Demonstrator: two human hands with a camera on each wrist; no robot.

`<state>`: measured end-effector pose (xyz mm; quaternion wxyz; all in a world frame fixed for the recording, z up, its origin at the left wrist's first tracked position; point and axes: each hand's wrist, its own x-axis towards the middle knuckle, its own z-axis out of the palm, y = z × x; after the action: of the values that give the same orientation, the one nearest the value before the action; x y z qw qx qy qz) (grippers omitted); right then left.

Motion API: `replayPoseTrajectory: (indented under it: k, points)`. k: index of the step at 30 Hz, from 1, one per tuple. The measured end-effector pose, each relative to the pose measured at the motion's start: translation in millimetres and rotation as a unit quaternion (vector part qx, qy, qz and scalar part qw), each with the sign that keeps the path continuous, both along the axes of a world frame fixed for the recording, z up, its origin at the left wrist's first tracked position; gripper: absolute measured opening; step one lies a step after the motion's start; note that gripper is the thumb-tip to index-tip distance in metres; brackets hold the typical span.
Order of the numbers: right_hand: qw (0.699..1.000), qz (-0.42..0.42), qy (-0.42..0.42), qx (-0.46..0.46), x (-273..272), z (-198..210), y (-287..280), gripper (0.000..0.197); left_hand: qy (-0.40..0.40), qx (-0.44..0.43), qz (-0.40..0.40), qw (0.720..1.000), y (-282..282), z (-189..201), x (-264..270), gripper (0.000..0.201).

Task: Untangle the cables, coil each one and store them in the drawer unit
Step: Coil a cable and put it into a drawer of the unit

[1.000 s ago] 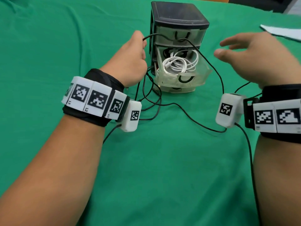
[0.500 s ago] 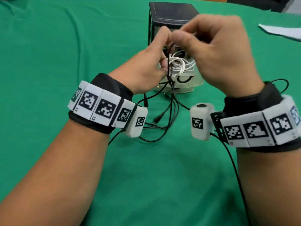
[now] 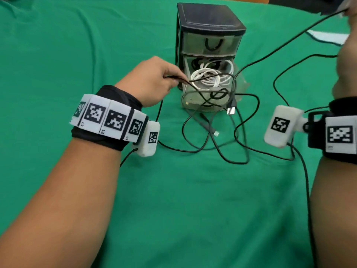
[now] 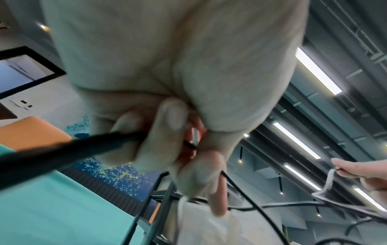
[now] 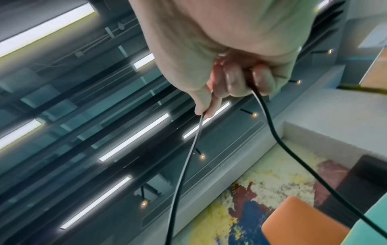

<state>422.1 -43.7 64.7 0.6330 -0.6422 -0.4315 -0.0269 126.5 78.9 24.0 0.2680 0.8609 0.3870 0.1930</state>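
the black cable (image 3: 257, 60) is being untangled, pinched by left hand (image 3: 148, 82) and right hand (image 5: 226, 54); coiling is judged next

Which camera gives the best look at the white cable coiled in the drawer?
The head view: the white cable lies coiled in the open middle drawer, seen from above. The left wrist view shows only blurred cables below the left hand; the right wrist view misses it entirely.
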Motion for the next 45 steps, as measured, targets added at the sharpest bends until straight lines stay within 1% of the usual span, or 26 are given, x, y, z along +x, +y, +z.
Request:
replayPoseTrajectory:
  k: [2,3,5,7,8,9,11,13,15,17,18,20,22,24,27,29,31,32,34,35,37,38,39,41,43,45]
  points:
    - [0.998,-0.014,0.01,-0.06,2,5,-5,0.065,0.035,0.0,0.028,0.999,2,-1,-4,0.022]
    - [0.994,-0.033,-0.008,-0.1,-5,8,-6,0.06,0.044,0.0,0.041,0.998,2,0,-5,0.021]
    - [0.989,-0.07,-0.029,-0.126,-14,10,-4,0.04,0.044,0.003,0.052,0.998,0,2,-4,0.016]
    - [0.979,-0.082,-0.066,-0.174,-18,5,1,0.018,0.024,0.011,0.048,0.998,-3,6,-3,0.012]
    - [0.973,-0.093,-0.083,-0.192,-22,2,5,0.016,0.014,0.015,0.045,0.999,-4,8,-2,0.011]
    - [0.971,-0.092,-0.089,-0.203,-31,3,5,0.02,0.005,0.02,0.04,0.999,-6,9,-1,0.011]
    - [0.973,-0.046,-0.118,-0.194,-45,6,7,0.029,-0.01,0.029,0.026,0.999,-8,11,-1,0.011]
    - [0.971,0.045,-0.151,-0.181,-66,9,7,0.027,-0.035,0.036,0.008,0.999,-11,14,0,0.011]
    - [0.949,0.164,-0.168,-0.209,-90,9,7,0.028,-0.078,0.049,-0.01,0.996,-16,17,1,0.014]
    - [0.919,0.266,-0.167,-0.236,-109,5,9,0.033,-0.126,0.056,-0.026,0.99,-20,22,3,0.026]
    - [0.911,0.298,-0.164,-0.234,-117,3,11,0.033,-0.143,0.061,-0.033,0.987,-23,23,4,0.031]
    - [0.908,0.328,-0.15,-0.212,-127,-1,14,0.025,-0.16,0.072,-0.043,0.984,-26,26,5,0.038]
    - [0.917,0.324,-0.128,-0.192,-128,-1,16,0.016,-0.159,0.075,-0.045,0.984,-27,27,5,0.041]
    - [0.929,0.299,-0.112,-0.185,-121,1,16,0.012,-0.148,0.066,-0.045,0.986,-27,27,5,0.041]
    - [0.945,0.263,-0.089,-0.175,-107,2,13,0.02,-0.138,0.061,-0.039,0.988,-26,28,3,0.041]
    - [0.945,0.262,-0.076,-0.183,-101,3,10,0.025,-0.15,0.067,-0.024,0.986,-24,28,0,0.041]
    - [0.934,0.275,-0.085,-0.211,-96,2,9,0.022,-0.159,0.077,0.001,0.984,-20,29,-5,0.036]
    - [0.927,0.276,-0.097,-0.233,-93,2,8,0.021,-0.162,0.079,0.013,0.984,-18,28,-7,0.03]
    - [0.918,0.251,-0.118,-0.282,-86,1,6,0.022,-0.17,0.056,0.029,0.983,-19,28,-8,0.011]
    - [0.915,0.233,-0.126,-0.305,-81,1,5,0.023,-0.168,0.045,0.032,0.984,-19,27,-8,0.016]
    - [0.909,0.197,-0.132,-0.343,-70,-1,4,0.022,-0.148,0.034,0.018,0.988,-21,26,-6,0.035]
    - [0.906,0.182,-0.129,-0.361,-63,-2,4,0.023,-0.138,0.033,0.005,0.99,-24,27,-4,0.04]
    - [0.9,0.17,-0.127,-0.382,-56,-4,2,0.026,-0.127,0.026,-0.01,0.991,-27,27,-2,0.041]
    - [0.88,0.158,-0.119,-0.432,-44,-8,2,0.043,-0.11,0.008,-0.041,0.993,-34,26,5,0.039]
    - [0.858,0.174,-0.092,-0.475,-38,-11,1,0.056,-0.075,0.001,-0.062,0.995,-41,23,13,0.037]
    - [0.834,0.201,-0.065,-0.509,-40,-14,1,0.059,-0.037,-0.003,-0.076,0.996,-47,19,22,0.041]
